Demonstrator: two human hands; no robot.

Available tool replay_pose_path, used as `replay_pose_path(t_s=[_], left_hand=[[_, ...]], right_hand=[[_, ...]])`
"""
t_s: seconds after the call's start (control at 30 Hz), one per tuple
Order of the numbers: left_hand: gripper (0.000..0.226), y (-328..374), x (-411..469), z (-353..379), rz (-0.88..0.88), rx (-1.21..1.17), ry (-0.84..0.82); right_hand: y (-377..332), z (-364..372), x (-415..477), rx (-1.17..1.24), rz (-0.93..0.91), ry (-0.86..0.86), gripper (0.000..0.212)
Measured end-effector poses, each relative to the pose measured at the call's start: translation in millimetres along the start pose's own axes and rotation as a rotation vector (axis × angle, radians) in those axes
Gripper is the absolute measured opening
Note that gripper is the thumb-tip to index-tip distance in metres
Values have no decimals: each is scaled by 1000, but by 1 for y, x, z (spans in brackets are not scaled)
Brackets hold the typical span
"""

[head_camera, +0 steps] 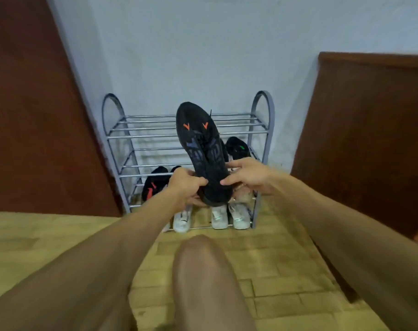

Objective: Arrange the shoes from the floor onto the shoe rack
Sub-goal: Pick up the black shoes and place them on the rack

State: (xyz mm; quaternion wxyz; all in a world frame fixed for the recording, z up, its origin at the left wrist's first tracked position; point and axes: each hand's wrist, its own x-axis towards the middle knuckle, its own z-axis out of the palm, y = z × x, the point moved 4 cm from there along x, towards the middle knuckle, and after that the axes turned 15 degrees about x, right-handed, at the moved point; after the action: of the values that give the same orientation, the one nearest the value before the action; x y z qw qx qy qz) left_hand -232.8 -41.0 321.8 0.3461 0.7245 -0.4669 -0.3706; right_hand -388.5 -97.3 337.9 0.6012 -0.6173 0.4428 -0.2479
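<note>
Gripping the black shoe [203, 151] heel-down before the rack [260, 130], left hand [186, 185] and right hand [248, 175] fingers clasped around it.

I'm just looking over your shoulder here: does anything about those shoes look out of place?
Only the black shoe, held by both the left hand and the right hand in front of the shoe rack, toe up, not yet shelved. The top shelf is bare, while the pairs below sit tidily.

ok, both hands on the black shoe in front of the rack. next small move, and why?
Probably carry the black shoe forward and up onto the top shelf, toe first. Both the left hand and right hand grip its heel end, its toe points at the rack, and the top shelf looks bare while lower shelves hold shoes.
</note>
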Motion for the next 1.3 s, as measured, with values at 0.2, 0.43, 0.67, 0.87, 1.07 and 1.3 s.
replay_pose_path(t_s=[0.2,0.43,0.67,0.87,1.07,1.3], left_hand=[[23,-28,-19,-96,-31,-83,121],[21,-120,-33,-165,-139,-102,207],[37,-272,-42,-203,-384,-190,225],[26,-401,-51,-211,-651,-145,257],[40,-485,-31,-208,-783,292,182],[58,-557,-1,-201,-917,409,176]], right_hand=[[-65,99,20,-167,-74,34,38],[-52,221,54,-303,-39,-5,39],[22,315,99,-450,67,-124,42],[101,371,137,-444,243,-222,49],[179,406,163,-419,366,-248,43],[246,387,180,-418,393,-296,33]])
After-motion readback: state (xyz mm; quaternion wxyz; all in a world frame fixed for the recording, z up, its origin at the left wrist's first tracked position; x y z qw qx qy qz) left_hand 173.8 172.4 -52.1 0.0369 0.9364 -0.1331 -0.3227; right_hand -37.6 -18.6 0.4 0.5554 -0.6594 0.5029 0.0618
